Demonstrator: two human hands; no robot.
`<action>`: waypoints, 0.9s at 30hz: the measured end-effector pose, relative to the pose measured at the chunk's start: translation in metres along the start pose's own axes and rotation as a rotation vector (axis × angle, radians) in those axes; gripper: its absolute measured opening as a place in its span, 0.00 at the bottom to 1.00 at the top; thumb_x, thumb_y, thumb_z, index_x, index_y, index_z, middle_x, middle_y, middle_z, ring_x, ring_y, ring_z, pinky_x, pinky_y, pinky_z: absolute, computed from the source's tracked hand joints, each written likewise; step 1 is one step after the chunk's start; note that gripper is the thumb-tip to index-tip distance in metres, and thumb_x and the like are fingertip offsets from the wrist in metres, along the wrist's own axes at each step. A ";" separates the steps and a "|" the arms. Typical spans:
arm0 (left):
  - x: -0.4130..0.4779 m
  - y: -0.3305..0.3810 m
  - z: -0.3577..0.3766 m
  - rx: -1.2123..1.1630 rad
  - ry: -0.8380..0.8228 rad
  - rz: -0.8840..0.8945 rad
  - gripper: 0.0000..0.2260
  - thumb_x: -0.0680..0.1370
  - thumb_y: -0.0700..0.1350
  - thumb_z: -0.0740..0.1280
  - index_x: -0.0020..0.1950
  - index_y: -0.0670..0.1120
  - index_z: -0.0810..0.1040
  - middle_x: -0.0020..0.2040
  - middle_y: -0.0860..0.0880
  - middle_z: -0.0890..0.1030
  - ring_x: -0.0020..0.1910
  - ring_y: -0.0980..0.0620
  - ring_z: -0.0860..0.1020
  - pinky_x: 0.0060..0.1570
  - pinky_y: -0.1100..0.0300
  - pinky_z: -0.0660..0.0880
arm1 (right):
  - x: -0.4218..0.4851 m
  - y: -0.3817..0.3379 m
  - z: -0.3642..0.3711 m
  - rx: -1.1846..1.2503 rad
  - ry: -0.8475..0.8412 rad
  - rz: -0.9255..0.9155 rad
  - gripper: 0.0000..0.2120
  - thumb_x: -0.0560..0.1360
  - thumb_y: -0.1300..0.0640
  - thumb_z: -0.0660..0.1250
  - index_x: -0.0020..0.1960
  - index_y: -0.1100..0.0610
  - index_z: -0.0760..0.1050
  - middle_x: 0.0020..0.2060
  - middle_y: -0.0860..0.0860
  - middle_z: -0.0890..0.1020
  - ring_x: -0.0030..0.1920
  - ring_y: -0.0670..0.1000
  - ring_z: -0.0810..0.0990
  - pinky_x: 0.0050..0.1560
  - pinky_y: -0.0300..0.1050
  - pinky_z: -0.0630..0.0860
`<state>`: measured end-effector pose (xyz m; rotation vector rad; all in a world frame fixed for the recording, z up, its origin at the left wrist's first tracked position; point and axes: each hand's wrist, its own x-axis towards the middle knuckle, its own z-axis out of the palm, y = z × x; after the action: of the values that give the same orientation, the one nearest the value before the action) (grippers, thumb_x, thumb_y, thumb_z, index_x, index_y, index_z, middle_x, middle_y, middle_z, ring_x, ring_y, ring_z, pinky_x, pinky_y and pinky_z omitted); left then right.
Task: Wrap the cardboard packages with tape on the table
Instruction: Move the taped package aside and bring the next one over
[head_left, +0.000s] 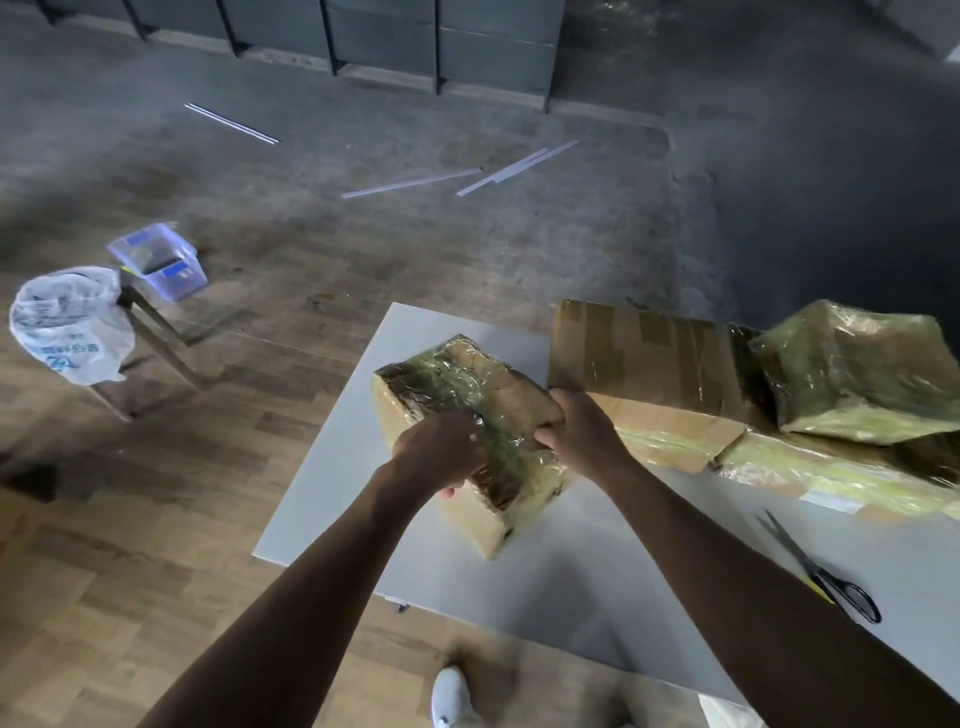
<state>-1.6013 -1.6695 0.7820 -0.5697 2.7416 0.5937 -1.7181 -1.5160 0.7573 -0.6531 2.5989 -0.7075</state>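
Two bare forearms reach in from the bottom of the frame, and between them, at the bottom edge, a white shoe (449, 696) stands on the wooden floor (130, 545). Both arms meet at the centre, over the cardboard package (467, 384). It sits tilted on the white table (571, 582), near the table's left edge, with bands of clear, greenish tape across its top and down its near side.

Left hand (439, 452) is on the package's near left side, fingers curled down onto the tape. Right hand (582, 434) is at the package's right edge, fingers curled in and gripping the wrapped corner. Neither hand is spread flat.

Over at centre right, a flat cardboard box (639, 348) with strips of brown tape lies just beside the right hand. Right of that sits a lumpy wrapped bundle (852, 374), resting on flatter wrapped packages (810, 467) along the table's right side. Lower right, black-handled scissors (826, 577) lie on the table, blades apart, well away from both hands.

At the left of the frame, a white plastic bag (67, 322) with blue print hangs beside a clear plastic bin (156, 260). Further up, white strips (410, 182) lie scattered on the grey floor.
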 end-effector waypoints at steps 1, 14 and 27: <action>0.000 0.005 0.003 0.030 0.050 0.041 0.11 0.79 0.46 0.60 0.53 0.47 0.81 0.48 0.48 0.84 0.46 0.51 0.83 0.48 0.57 0.79 | -0.003 0.007 -0.005 -0.020 -0.014 -0.006 0.25 0.73 0.56 0.71 0.69 0.59 0.70 0.61 0.57 0.74 0.62 0.57 0.74 0.55 0.43 0.68; -0.007 0.103 0.055 0.213 -0.019 0.488 0.16 0.80 0.45 0.59 0.66 0.51 0.76 0.64 0.48 0.74 0.64 0.47 0.68 0.59 0.51 0.68 | -0.042 0.124 -0.087 -0.146 -0.079 -0.070 0.30 0.75 0.61 0.70 0.74 0.54 0.65 0.66 0.54 0.72 0.63 0.53 0.72 0.54 0.41 0.65; -0.027 0.161 0.088 0.248 -0.058 0.357 0.23 0.80 0.47 0.59 0.75 0.50 0.64 0.74 0.46 0.64 0.72 0.44 0.57 0.72 0.45 0.56 | -0.070 0.162 -0.078 -0.484 0.165 -0.313 0.27 0.74 0.49 0.69 0.71 0.54 0.69 0.71 0.59 0.67 0.72 0.60 0.64 0.63 0.68 0.68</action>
<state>-1.6303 -1.4870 0.7683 -0.0037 2.8200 0.3281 -1.7499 -1.3261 0.7471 -1.2104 2.8764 -0.2110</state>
